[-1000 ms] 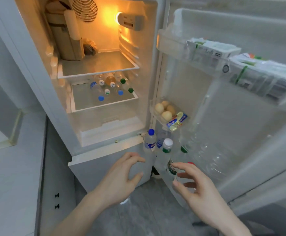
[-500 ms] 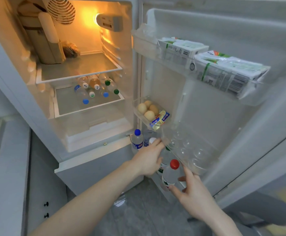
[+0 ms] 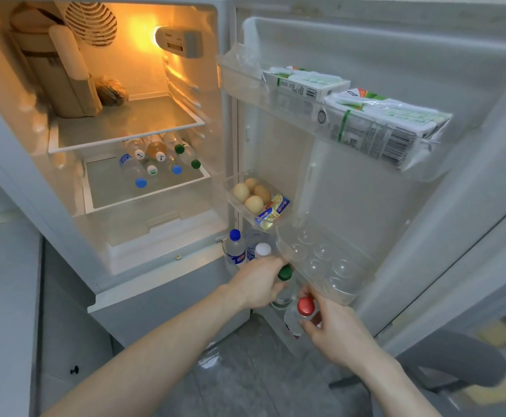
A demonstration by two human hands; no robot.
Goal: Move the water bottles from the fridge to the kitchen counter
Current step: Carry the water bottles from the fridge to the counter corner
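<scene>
Now both hands had closed on bottles in the lowest fridge-door shelf: the left hand [image 3: 257, 282] curled round the green-capped clear plastic bottle [image 3: 284, 273], the right hand [image 3: 334, 334] gripping the red-capped clear bottle [image 3: 305, 307], where a second earlier they hovered empty; lifting out looked imminent.

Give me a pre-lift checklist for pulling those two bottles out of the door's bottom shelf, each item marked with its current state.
1. Left hand grips the green-capped bottle: ok.
2. Right hand grips the red-capped bottle: ok.
3. Room overhead: not ok, the clear egg tray overhangs both caps.
4. Caps screwed tight: cannot tell.
5. Fridge door open wide: ok.
6. Counter spot ready: cannot tell.
</scene>
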